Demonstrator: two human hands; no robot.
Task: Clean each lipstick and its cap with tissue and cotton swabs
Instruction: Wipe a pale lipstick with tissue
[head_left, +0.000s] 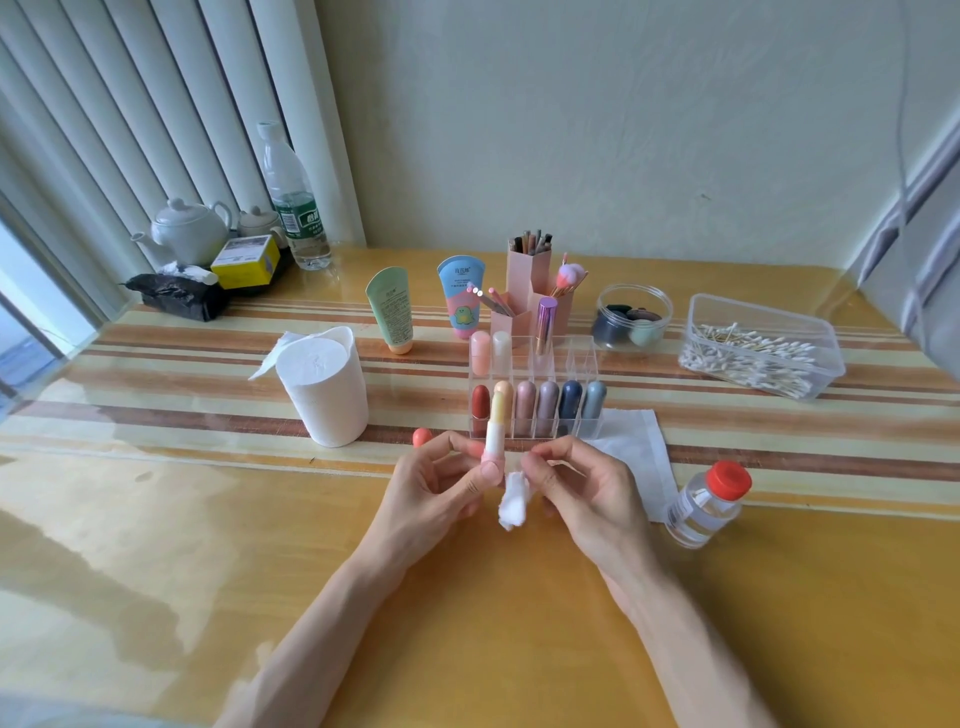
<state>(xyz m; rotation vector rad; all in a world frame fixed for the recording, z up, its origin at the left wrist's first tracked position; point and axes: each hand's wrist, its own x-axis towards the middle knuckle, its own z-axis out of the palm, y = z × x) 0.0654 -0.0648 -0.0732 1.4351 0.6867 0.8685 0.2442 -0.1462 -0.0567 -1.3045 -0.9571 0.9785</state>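
My left hand (441, 480) grips the pink base of an uncapped lipstick (495, 428) and holds it upright, its pale yellow stick extended. My right hand (571, 480) pinches a crumpled piece of white tissue (514, 499) just right of the lipstick base. An orange-pink cap (422, 435) stands on the table behind my left hand. A clear organizer (584, 364) beyond my hands holds several capped lipsticks in a row. A flat tissue sheet (634, 447) lies right of my hands.
A tissue roll (324, 387) stands at the left. A clear box of cotton swabs (761, 345) sits far right, with a red-capped clear bottle (709, 504) nearer. Two tubes (392, 306), pink brush holders (530, 280) and a sponge jar (634, 317) stand behind.
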